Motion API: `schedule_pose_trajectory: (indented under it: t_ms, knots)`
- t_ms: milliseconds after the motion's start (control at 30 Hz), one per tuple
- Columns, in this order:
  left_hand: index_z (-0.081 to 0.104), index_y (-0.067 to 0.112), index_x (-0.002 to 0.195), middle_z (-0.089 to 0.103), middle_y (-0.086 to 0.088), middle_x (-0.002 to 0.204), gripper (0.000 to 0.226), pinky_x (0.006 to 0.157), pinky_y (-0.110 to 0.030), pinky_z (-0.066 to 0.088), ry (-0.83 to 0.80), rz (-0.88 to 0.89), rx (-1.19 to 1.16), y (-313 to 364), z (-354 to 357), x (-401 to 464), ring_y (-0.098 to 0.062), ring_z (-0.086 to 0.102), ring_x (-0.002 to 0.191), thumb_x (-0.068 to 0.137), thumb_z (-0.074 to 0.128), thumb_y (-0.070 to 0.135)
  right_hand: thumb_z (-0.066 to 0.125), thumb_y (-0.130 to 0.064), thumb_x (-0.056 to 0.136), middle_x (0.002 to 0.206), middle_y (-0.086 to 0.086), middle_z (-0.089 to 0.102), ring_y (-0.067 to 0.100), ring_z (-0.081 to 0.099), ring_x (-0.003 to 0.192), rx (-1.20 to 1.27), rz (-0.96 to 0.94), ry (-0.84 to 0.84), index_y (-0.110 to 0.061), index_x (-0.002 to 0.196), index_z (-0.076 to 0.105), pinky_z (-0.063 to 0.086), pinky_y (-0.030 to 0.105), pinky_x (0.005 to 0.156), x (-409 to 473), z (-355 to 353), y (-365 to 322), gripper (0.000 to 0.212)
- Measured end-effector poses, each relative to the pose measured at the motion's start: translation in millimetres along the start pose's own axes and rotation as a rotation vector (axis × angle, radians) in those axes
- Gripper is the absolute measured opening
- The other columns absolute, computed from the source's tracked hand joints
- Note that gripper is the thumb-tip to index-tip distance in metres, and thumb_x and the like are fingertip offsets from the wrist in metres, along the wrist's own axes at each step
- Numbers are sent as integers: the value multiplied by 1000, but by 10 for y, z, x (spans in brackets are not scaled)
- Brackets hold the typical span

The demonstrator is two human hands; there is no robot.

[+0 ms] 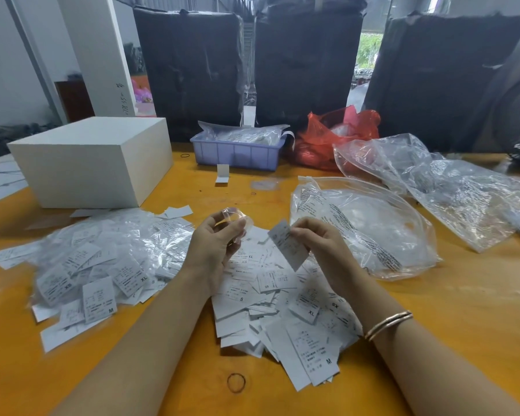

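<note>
My left hand point(213, 244) holds a small clear plastic bag point(234, 216) between thumb and fingers, above the table. My right hand point(318, 241) pinches a white printed size label point(288, 246) by its upper edge, a short gap to the right of the bag. Under both hands lies a loose heap of white size labels point(282, 313) marked S, M, XL and XS. To the left is a second heap of labels in small clear bags point(102, 262). All of it sits on an orange table point(463, 310).
A white box point(93, 160) stands at the back left. A purple tray point(237, 151) with bagged labels and a red plastic bag point(327, 139) sit at the back. Large clear bags point(373, 226) lie on the right. A rubber band point(236, 382) lies near the front edge.
</note>
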State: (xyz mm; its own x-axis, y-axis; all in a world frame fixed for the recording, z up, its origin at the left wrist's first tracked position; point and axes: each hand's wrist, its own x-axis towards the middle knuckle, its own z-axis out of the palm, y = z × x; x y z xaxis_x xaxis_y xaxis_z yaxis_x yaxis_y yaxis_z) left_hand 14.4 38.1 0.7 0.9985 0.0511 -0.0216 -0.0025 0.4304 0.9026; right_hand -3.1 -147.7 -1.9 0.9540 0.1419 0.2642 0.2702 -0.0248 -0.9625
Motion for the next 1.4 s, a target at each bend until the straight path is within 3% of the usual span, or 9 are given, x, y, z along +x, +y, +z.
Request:
schedule_pose_trajectory:
  t_ms: [133, 233, 433, 667, 800, 933, 1033, 1200, 1400]
  knots:
    - [61, 15, 99, 63, -3, 80, 22, 53, -14, 49, 0, 23, 6, -20, 5, 1, -3, 59, 54, 81, 67, 4, 61, -14, 88, 60, -7, 56, 13, 49, 59, -104, 29, -96, -17, 67, 60, 38, 19, 55, -43, 141, 1, 21]
    - [60, 16, 99, 65, 0, 76, 23, 57, -17, 49, -4, 59, 74, -54, 6, 0, -3, 61, 56, 80, 69, 6, 61, -14, 89, 62, -7, 58, 7, 51, 57, -132, 35, -128, -17, 68, 61, 40, 15, 54, -63, 230, -16, 21]
    - [60, 16, 105, 68, 1, 79, 30, 64, -21, 48, -33, 107, 192, -95, 16, -11, -6, 65, 65, 79, 72, 9, 62, -12, 88, 69, 2, 59, 11, 52, 63, -199, 39, -106, -13, 70, 61, 40, 22, 60, -62, 299, -66, 18]
    - [57, 12, 112, 67, 2, 79, 37, 70, -25, 52, -97, 137, 264, -115, 27, -24, -8, 66, 70, 78, 73, 10, 61, -12, 88, 64, 3, 55, 13, 48, 60, -181, 50, -24, -10, 69, 60, 37, 22, 56, -55, 259, -48, 19]
    - [60, 18, 108, 67, -3, 92, 34, 72, -25, 53, -163, 105, 210, -120, 37, -32, -16, 66, 87, 79, 71, 6, 61, -14, 88, 63, 0, 54, 7, 47, 55, -175, 26, 99, -11, 68, 57, 37, 20, 52, -25, 234, -16, 21]
    - [57, 24, 110, 66, -1, 97, 43, 67, -17, 51, -252, 67, 238, -124, 48, -67, -14, 67, 85, 77, 73, 3, 62, -18, 88, 64, 0, 53, 7, 47, 55, -179, -18, 193, -12, 68, 57, 37, 17, 49, 4, 217, 15, 21]
    - [55, 27, 111, 64, -5, 103, 46, 69, -17, 52, -259, 88, 280, -132, 66, -96, -10, 69, 84, 77, 73, 3, 61, -21, 89, 67, 3, 55, 13, 48, 58, -156, -4, 181, -12, 74, 59, 37, 21, 50, 9, 220, 20, 18]
    - [51, 26, 114, 58, -15, 114, 52, 75, -22, 54, -150, 83, 141, -54, 42, -59, -28, 62, 106, 76, 72, -1, 55, -9, 91, 63, 4, 57, 5, 48, 47, -34, 58, 86, -6, 78, 58, 36, 12, 45, -9, 125, -19, 13]
    - [53, 26, 121, 66, -9, 101, 55, 70, -20, 53, -256, 54, 321, -114, 74, -139, -18, 67, 91, 75, 75, 4, 65, -12, 86, 60, 2, 57, 7, 48, 47, -37, 28, 96, -3, 78, 62, 39, 15, 47, -8, 149, 6, 12]
